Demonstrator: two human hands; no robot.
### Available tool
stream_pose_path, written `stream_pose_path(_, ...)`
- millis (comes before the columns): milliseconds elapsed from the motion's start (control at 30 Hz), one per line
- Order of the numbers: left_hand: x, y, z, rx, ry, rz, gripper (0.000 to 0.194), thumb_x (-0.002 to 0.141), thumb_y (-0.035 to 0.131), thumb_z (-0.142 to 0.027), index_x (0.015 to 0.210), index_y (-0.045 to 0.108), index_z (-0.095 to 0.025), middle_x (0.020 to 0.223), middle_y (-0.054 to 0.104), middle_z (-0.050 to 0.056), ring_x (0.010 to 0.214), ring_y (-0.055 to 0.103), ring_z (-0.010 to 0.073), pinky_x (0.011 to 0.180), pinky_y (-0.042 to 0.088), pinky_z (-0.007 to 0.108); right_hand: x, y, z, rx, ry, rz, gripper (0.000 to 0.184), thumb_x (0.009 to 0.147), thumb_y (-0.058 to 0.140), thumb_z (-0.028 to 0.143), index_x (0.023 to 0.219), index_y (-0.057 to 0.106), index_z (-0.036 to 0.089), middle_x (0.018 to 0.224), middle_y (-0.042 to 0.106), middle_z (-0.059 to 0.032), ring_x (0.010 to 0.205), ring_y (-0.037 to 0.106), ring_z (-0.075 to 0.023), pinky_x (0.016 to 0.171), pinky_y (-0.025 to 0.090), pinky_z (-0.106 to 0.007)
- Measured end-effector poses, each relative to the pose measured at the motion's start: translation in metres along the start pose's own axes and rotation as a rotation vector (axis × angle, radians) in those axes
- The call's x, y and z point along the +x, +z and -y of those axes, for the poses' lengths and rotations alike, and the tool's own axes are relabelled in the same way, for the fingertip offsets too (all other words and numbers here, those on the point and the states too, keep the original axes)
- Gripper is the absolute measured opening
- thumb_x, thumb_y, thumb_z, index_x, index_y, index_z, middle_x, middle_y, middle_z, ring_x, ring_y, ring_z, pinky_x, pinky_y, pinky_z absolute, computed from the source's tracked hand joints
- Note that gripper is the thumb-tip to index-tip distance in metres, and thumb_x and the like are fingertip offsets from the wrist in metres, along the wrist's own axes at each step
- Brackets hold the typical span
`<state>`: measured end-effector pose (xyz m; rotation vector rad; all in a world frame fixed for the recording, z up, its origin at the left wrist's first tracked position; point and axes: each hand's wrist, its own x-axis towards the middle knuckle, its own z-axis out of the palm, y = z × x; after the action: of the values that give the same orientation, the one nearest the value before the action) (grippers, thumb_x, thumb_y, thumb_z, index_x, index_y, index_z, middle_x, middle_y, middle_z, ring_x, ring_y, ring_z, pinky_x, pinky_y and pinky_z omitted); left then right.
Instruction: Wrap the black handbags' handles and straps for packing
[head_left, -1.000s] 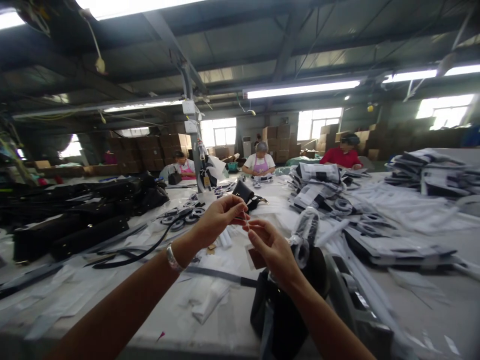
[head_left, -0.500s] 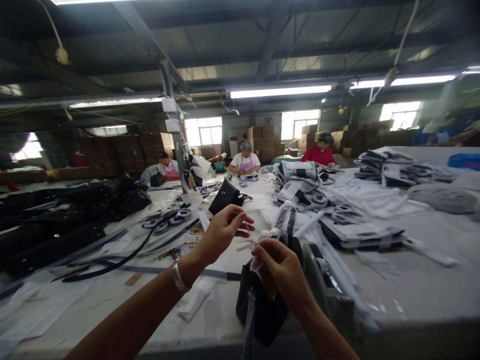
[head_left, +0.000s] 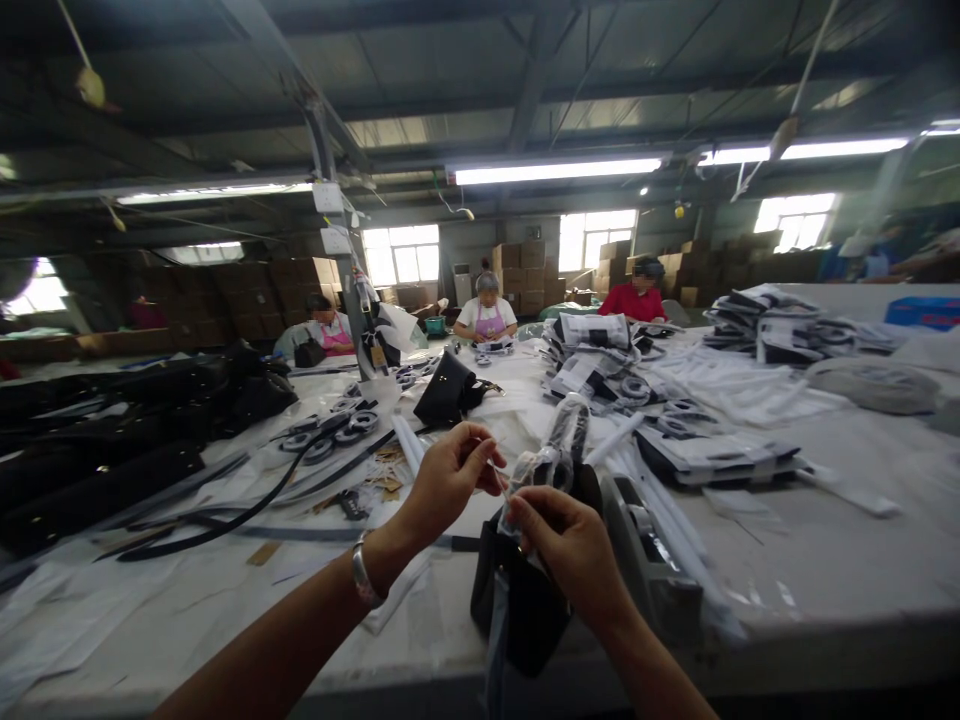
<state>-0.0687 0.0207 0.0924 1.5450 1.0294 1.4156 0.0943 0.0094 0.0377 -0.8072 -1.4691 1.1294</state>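
Observation:
My left hand (head_left: 456, 472), with a silver bracelet at the wrist, pinches one end of a thin pale string (head_left: 499, 480). Thumb and fingertips of my right hand (head_left: 564, 535) are closed on the lower end, so the string runs short between both hands. Just beneath my right hand a black handbag (head_left: 517, 620) stands at the table's front edge. Its handle (head_left: 566, 435) is wrapped in clear plastic and white padding. A grey strap (head_left: 496, 630) hangs down the bag's front. Anything else inside my right hand's grip is hidden.
Right of the bag stands a grey tape dispenser (head_left: 667, 570) beside white foam tubes (head_left: 667, 500). Another black bag (head_left: 446, 388) lies ahead. Black bags (head_left: 135, 420) are heaped left, wrapped pieces (head_left: 592, 345) right. Co-workers (head_left: 487, 312) sit across the table.
The view has swung right, so the surroundings shift left. Both hands still pinch the string and are now closer together than half a second ago. The brown tag by my right hand no longer shows.

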Motion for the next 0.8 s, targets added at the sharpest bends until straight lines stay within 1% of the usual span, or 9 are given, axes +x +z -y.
stream_pose_path(133,-0.004,0.006,0.007,-0.078,-0.033,0.011,0.029,0.085,0.066,-0.044,0.088,0.055,-0.017,0.076,0.067,0.001,0.055,0.064,0.0111,0.055,0.055,0.024,-0.002,0.001,-0.003,-0.025,-0.02,-0.131,0.029,0.087,0.064,0.048,0.088,0.067,0.019,0.068,0.065,0.0006,0.051,0.053,-0.011,0.051,0.043,-0.022)
stream_pose_path(233,-0.005,0.008,0.017,-0.1,-0.051,0.07,0.029,0.085,0.066,-0.044,0.092,0.057,-0.018,0.075,0.066,0.0,0.054,0.062,0.0105,0.053,0.053,0.023,-0.003,-0.005,-0.005,-0.009,-0.033,-0.189,0.03,0.089,0.059,0.05,0.089,0.062,0.02,0.07,0.064,0.0009,0.048,0.05,-0.0103,0.047,0.04,-0.022)
stream_pose_path(300,-0.005,0.005,0.027,-0.049,-0.066,0.096,0.03,0.087,0.062,-0.046,0.098,0.056,-0.019,0.078,0.066,0.001,0.055,0.063,0.0119,0.053,0.053,0.024,-0.005,-0.015,-0.008,-0.03,-0.029,-0.207,0.03,0.089,0.059,0.05,0.09,0.061,0.021,0.07,0.063,0.0008,0.048,0.05,-0.0104,0.047,0.04,-0.022)
stream_pose_path(367,-0.004,-0.001,0.041,0.044,-0.091,0.08,0.03,0.088,0.06,-0.045,0.103,0.056,-0.019,0.083,0.067,0.003,0.062,0.066,0.0145,0.056,0.054,0.026,-0.007,-0.03,-0.012,-0.1,0.001,-0.224,0.03,0.089,0.059,0.051,0.09,0.061,0.02,0.067,0.063,0.0008,0.047,0.05,-0.0109,0.046,0.04,-0.022)
stream_pose_path(467,0.0,-0.011,0.063,0.132,-0.171,0.093,0.025,0.085,0.063,-0.038,0.098,0.061,-0.017,0.089,0.068,0.006,0.077,0.068,0.018,0.063,0.054,0.027,-0.01,-0.051,-0.024,-0.267,0.076,-0.223,0.032,0.086,0.06,0.052,0.087,0.062,0.02,0.065,0.067,-0.0006,0.045,0.053,-0.0126,0.045,0.041,-0.024)
stream_pose_path(533,0.003,-0.015,0.076,0.128,-0.224,0.174,0.021,0.083,0.065,-0.034,0.092,0.066,-0.015,0.087,0.069,0.007,0.078,0.067,0.0188,0.064,0.051,0.026,-0.008,-0.059,-0.034,-0.35,0.117,-0.188,0.033,0.086,0.06,0.053,0.083,0.063,0.02,0.065,0.069,-0.0019,0.045,0.055,-0.0141,0.045,0.041,-0.025)
stream_pose_path(600,0.006,-0.015,0.083,0.101,-0.237,0.277,0.02,0.081,0.068,-0.032,0.088,0.071,-0.014,0.082,0.071,0.006,0.076,0.066,0.0184,0.065,0.049,0.026,-0.003,-0.06,-0.043,-0.372,0.143,-0.134,0.032,0.085,0.06,0.052,0.08,0.063,0.02,0.066,0.071,-0.0026,0.043,0.055,-0.0145,0.045,0.04,-0.026)
stream_pose_path(700,0.013,-0.01,0.085,0.033,-0.236,0.444,0.024,0.077,0.073,-0.035,0.09,0.074,-0.015,0.086,0.073,0.005,0.082,0.066,0.0192,0.074,0.049,0.027,0.008,-0.051,-0.052,-0.319,0.16,-0.043,0.03,0.085,0.06,0.049,0.078,0.063,0.019,0.069,0.073,-0.0025,0.041,0.052,-0.0126,0.044,0.037,-0.024)
stream_pose_path(800,0.02,-0.005,0.085,-0.039,-0.252,0.593,0.035,0.074,0.077,-0.04,0.1,0.074,-0.016,0.094,0.074,0.007,0.089,0.067,0.0219,0.082,0.05,0.031,0.02,-0.038,-0.057,-0.253,0.155,0.029,0.029,0.086,0.059,0.046,0.08,0.065,0.018,0.068,0.072,-0.0016,0.042,0.052,-0.0115,0.043,0.036,-0.023)
